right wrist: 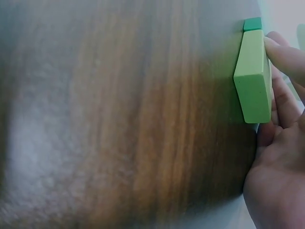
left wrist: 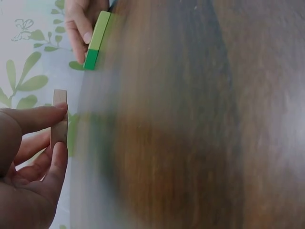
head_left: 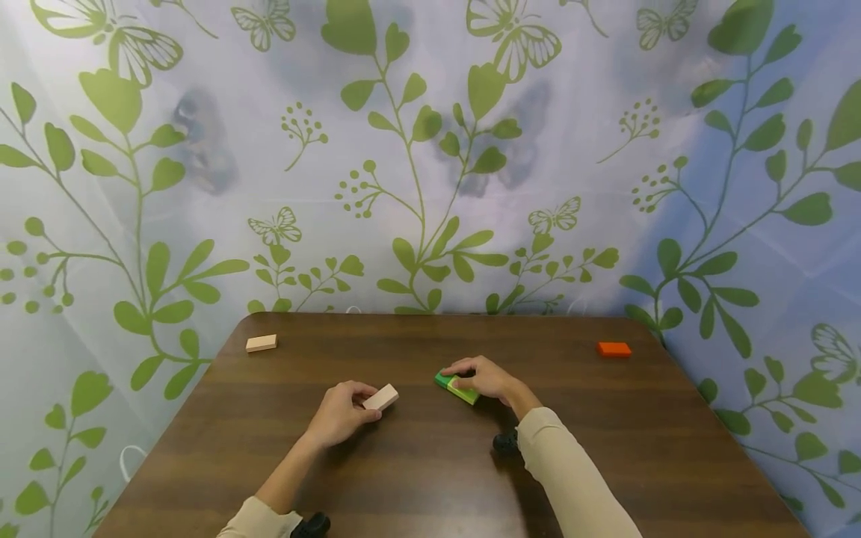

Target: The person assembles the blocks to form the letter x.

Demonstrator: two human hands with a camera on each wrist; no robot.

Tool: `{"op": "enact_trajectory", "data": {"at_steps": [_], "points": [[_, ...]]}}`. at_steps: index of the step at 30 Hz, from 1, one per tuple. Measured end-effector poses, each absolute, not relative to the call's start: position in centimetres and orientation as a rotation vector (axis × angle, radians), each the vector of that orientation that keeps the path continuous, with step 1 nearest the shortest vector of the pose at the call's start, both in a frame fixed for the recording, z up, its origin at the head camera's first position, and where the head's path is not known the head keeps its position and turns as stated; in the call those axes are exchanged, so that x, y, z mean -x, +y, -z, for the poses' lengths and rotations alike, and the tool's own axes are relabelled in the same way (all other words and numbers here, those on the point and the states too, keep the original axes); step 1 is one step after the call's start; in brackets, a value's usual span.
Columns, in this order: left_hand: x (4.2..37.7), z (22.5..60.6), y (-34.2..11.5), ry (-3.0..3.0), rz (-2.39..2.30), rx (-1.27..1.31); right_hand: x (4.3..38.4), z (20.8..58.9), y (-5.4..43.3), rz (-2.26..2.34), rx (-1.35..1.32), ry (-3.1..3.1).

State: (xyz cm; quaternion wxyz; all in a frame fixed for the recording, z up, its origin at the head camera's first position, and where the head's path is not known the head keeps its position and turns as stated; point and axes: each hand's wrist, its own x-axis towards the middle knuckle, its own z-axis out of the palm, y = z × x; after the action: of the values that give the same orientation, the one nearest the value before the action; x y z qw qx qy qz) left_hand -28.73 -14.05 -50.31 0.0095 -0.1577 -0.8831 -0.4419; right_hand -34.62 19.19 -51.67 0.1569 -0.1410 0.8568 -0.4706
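Observation:
Raised a little over the table, a plain wooden block (head_left: pixel 381 397) is pinched between the thumb and fingers of my left hand (head_left: pixel 341 412); the left wrist view shows this block (left wrist: pixel 59 124) edge-on. To its right, a light green block (head_left: pixel 464 390) and a dark green block (head_left: pixel 442 379) lie end to end, touching. My right hand (head_left: pixel 486 376) reaches over them from the right, its thumb and fingers bent about the light green block (right wrist: pixel 252 81) near the joint. Part of the dark green block (right wrist: pixel 252 24) is hidden in the right wrist view.
Another plain wooden block (head_left: pixel 261 343) lies at the table's far left. An orange block (head_left: pixel 614 350) lies at the far right. The brown wooden table (head_left: pixel 430 478) ends at a leaf-patterned curtain (head_left: pixel 430 149) behind it.

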Motion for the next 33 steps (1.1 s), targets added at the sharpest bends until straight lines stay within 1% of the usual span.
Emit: {"op": "enact_trajectory", "data": {"at_steps": [15,33], "points": [[29.7,51.2,-11.4,-2.755,1.398,0.543,34.7,51.9,19.4,1.352,0.355,2.456],[30.8,52.0,-8.4,-2.774,1.425,0.596,34.8,51.8,19.3,1.353,0.416,2.448]]}}
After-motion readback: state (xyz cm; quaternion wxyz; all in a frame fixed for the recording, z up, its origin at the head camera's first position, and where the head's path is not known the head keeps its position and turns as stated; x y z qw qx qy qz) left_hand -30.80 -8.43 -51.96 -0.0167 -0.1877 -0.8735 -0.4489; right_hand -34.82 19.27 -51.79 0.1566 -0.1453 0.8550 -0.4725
